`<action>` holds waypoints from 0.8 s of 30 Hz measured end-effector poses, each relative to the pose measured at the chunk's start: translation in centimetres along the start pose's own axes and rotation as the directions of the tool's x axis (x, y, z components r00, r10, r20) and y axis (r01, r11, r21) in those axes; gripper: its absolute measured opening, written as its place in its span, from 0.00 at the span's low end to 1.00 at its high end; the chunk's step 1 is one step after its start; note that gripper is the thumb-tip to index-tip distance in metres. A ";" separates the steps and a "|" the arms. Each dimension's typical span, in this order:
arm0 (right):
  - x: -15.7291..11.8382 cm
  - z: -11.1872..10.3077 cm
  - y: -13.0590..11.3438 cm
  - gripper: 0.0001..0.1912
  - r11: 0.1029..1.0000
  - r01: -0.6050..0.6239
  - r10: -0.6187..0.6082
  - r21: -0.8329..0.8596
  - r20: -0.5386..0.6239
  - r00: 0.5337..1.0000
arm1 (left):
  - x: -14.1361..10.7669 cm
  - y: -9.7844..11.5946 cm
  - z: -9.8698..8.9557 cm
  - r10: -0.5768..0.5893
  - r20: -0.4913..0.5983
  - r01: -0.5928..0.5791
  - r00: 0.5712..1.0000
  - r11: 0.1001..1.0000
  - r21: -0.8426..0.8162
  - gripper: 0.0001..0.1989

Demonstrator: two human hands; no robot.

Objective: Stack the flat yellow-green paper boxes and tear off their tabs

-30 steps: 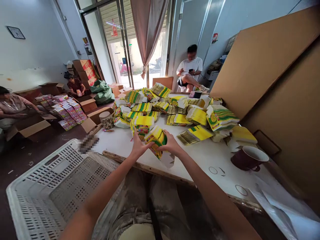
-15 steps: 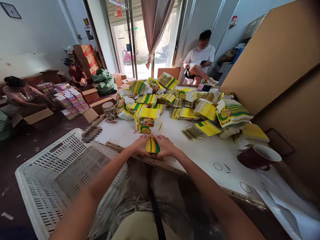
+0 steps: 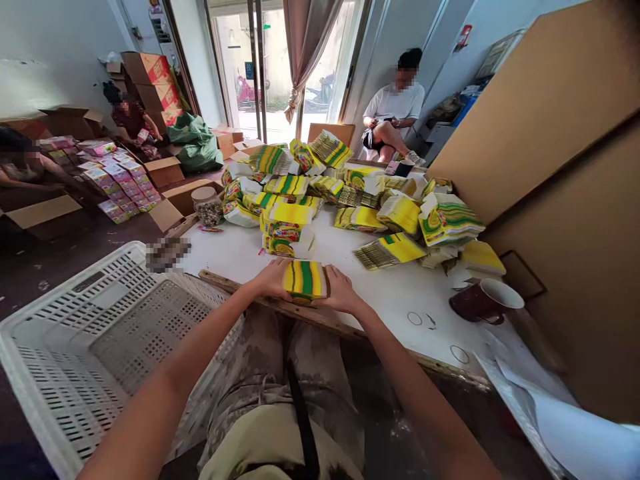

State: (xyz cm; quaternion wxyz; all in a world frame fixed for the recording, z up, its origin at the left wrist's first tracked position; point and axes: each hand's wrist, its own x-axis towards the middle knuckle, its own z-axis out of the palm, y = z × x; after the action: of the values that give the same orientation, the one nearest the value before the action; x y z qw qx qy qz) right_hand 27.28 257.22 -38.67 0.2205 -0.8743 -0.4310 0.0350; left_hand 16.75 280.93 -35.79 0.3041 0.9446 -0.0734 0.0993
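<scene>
Between my two hands, at the near edge of the white table, is a stack of flat yellow-and-green printed cartons. My left hand presses its left side, and my right hand grips the right side. Just beyond it stand more bundles of the same cartons, yellow on top with a printed front. A fanned stack of cartons lies to the right of them.
A large heap of carton bundles covers the table's far part. A white plastic crate stands at my left. On the right are a dark mug, rubber bands and a tall cardboard sheet. Other people sit farther off.
The carton stack between my hands now shows a wider yellow-and-green top, and my hands are farther apart. My view has shifted slightly, moving the surroundings left and up.
</scene>
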 end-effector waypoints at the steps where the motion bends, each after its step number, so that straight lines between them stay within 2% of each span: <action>1: 0.1 0.1 0.0 0.61 1.000 0.002 -0.002 -0.002 0.011 1.000 | -0.1 -0.1 0.1 -0.013 0.018 0.013 1.000 1.000 0.012 0.58; 4: 0.3 0.2 -0.1 0.61 1.000 0.016 -0.015 -0.019 0.043 0.999 | -0.5 -0.6 0.8 -0.049 -0.013 0.048 0.999 0.998 -0.045 0.62; 8: 0.3 0.2 -0.1 0.61 0.998 0.041 -0.040 -0.043 0.026 0.999 | -1.5 -1.4 2.3 -0.138 -0.167 0.087 0.976 0.955 -0.284 0.66; 10: 0.2 0.3 0.1 0.62 0.997 0.054 -0.053 -0.055 0.015 0.998 | -2.0 -1.4 2.7 -0.174 -0.195 0.083 0.965 0.913 -0.400 0.65; 17: 0.2 0.8 0.5 0.63 0.991 0.079 -0.078 -0.111 0.014 0.997 | -2.5 -0.7 2.5 -0.248 -0.088 0.144 0.965 0.780 -0.609 0.64; 21: 0.6 1.3 -0.3 0.54 0.990 0.084 -0.093 -0.117 -0.069 0.993 | -2.3 -0.5 3.1 -0.298 -0.098 0.152 0.949 0.709 -0.688 0.61; 24: 1.1 1.5 -1.1 0.45 0.989 0.110 -0.122 -0.100 -0.121 0.985 | -2.2 -0.8 3.0 -0.322 -0.142 0.159 0.936 0.746 -0.647 0.59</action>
State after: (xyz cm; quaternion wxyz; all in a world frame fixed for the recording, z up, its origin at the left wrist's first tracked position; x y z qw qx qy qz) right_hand 26.78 259.23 -39.46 0.2080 -0.8575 -0.4676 -0.0538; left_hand 15.19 280.01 -39.13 0.6172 0.7712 0.0591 0.1442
